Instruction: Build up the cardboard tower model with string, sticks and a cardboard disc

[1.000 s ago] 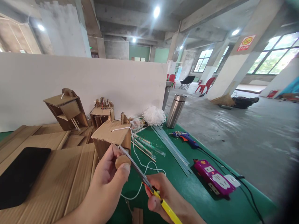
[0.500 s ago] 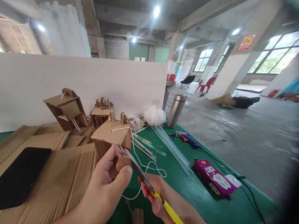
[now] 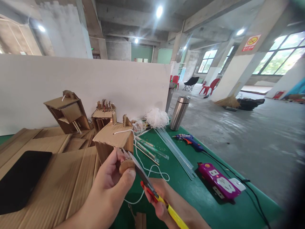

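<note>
Between the thumb and fingers of my left hand (image 3: 111,183) is a small rounded piece of cardboard (image 3: 126,165). My right hand (image 3: 166,200) grips scissors (image 3: 149,186) with yellow and red handles. Their blades lie along the right edge of the cardboard piece, close to my left fingertips; whether they cut into it I cannot tell. Just behind stands a cardboard box (image 3: 111,136) with two small uprights on top. White string (image 3: 140,159) comes out of its top and trails down onto the green table (image 3: 181,187).
Flat cardboard sheets (image 3: 59,171) with a black tablet-like slab (image 3: 23,181) cover the left. Clear glue sticks (image 3: 176,152), a blue glue gun (image 3: 189,141), a purple power strip (image 3: 219,181) and a steel flask (image 3: 180,113) are on the right. Two more cardboard models, one a box (image 3: 69,114), stand behind.
The cardboard piece and my left fingers have turned or shifted very slightly to the right. Both hands keep their hold, and everything else stays in place.
</note>
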Motion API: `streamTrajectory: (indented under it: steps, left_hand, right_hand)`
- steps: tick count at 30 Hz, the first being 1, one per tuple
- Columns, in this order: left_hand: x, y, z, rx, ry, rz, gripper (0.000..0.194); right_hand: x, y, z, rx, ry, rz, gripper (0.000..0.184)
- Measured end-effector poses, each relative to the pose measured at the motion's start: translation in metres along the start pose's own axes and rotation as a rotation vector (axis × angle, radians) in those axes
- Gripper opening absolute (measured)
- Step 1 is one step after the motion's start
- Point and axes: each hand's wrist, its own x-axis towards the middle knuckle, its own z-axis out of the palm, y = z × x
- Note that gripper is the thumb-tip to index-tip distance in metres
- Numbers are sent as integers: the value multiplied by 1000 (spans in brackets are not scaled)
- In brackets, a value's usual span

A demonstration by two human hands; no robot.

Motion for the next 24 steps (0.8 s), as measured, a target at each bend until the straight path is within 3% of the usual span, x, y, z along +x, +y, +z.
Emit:
streamTrajectory:
  steps: [24]
  left_hand:
    - [-4, -3, -6, -46, -105, -42, 25]
  right_hand:
    - [-5, 4, 3, -115, 125, -10, 77]
